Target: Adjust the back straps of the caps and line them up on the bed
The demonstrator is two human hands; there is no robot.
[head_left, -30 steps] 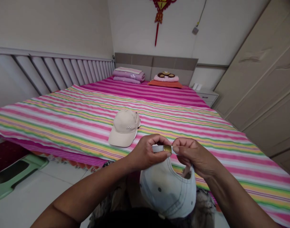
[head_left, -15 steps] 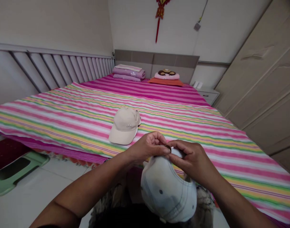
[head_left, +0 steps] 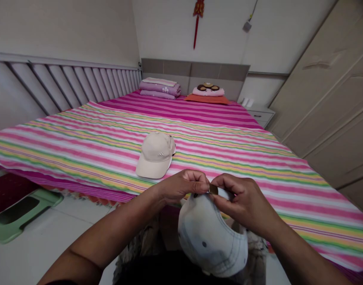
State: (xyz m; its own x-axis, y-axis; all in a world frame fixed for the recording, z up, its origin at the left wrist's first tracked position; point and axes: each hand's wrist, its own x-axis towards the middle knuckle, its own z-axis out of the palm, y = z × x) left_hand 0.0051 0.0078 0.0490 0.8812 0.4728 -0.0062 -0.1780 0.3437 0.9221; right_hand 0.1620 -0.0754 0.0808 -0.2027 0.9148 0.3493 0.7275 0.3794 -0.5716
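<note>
Head view, lower centre: left hand (head_left: pixel 181 186) and right hand (head_left: pixel 243 200) nearly meet, both pinching the strap (head_left: pixel 225 193) beside its brass buckle (head_left: pixel 213 189). The pale denim cap (head_left: pixel 211 237) hangs below, probably light and floppy, best gripped at that strap.

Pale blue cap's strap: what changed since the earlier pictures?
The strap now shows mostly right of the buckle, in the right hand; before, more showed on its left. The left hand now covers that side. Both hands still hold on. The beige cap stayed put on the bed.
</note>
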